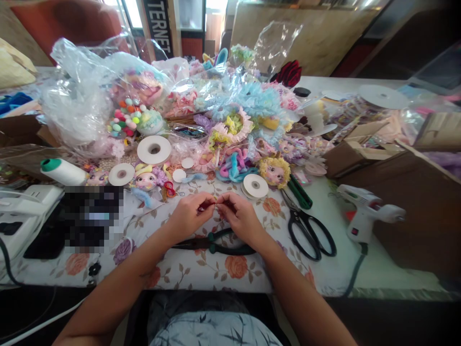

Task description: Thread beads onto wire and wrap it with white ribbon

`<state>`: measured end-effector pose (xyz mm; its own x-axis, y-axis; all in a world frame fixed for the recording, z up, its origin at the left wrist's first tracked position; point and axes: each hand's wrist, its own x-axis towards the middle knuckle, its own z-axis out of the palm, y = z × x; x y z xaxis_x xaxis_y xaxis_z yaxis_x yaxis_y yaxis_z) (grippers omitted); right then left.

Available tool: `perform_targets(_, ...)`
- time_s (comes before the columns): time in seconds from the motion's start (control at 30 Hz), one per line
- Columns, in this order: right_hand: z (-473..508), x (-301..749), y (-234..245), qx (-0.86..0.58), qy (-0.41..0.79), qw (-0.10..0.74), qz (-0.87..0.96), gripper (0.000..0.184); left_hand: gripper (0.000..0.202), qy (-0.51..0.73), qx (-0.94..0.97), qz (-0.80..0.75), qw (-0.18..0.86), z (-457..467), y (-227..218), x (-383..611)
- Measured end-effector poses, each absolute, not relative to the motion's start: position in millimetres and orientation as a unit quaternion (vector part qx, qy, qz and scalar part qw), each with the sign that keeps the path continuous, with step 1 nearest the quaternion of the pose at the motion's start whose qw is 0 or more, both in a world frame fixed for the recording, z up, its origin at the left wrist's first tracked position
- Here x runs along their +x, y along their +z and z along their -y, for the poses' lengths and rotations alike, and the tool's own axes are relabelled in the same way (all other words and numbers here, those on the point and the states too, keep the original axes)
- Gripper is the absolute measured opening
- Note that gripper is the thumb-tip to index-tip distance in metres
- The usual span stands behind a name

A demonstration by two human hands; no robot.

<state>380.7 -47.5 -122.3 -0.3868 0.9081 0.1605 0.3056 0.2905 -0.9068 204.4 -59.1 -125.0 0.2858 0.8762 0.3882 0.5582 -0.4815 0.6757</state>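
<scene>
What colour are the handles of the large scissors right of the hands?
Black, on the scissors; the head view shows them best.

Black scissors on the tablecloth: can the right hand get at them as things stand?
Probably yes. The black scissors lie flat just right of the right hand, with bare tablecloth between. But its fingers and the left hand pinch a small red piece, so it would have to let go first.

Far beyond the fingers (208,203), past the heap of craft goods on the desk (201,275), a dark upright banner (159,26) carries white capitals reading "TERNET". Its start is cut off; probably the end of "INTERNET". Nothing nearer the fingers reads legibly.
</scene>
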Motion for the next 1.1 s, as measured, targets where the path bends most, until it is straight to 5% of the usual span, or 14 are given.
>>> perform_targets(0.13,47.7,379.8,-123.0,-0.414,0.437,0.356,0.715,0.006,0.009,0.373,0.815,-0.427,0.119,59.6,-130.3,204.9)
perform_targets(0.6,45.2,385.8,-132.0,-0.402,0.286,0.333,0.803,0.007,0.015,0.349,0.747,-0.48,0.298,60.7,-123.7,207.2)
perform_targets(1.1,46.7,382.4,-135.8,-0.391,0.273,0.36,0.802,0.008,0.008,0.326,0.77,-0.47,0.282,59.8,-117.2,202.5)
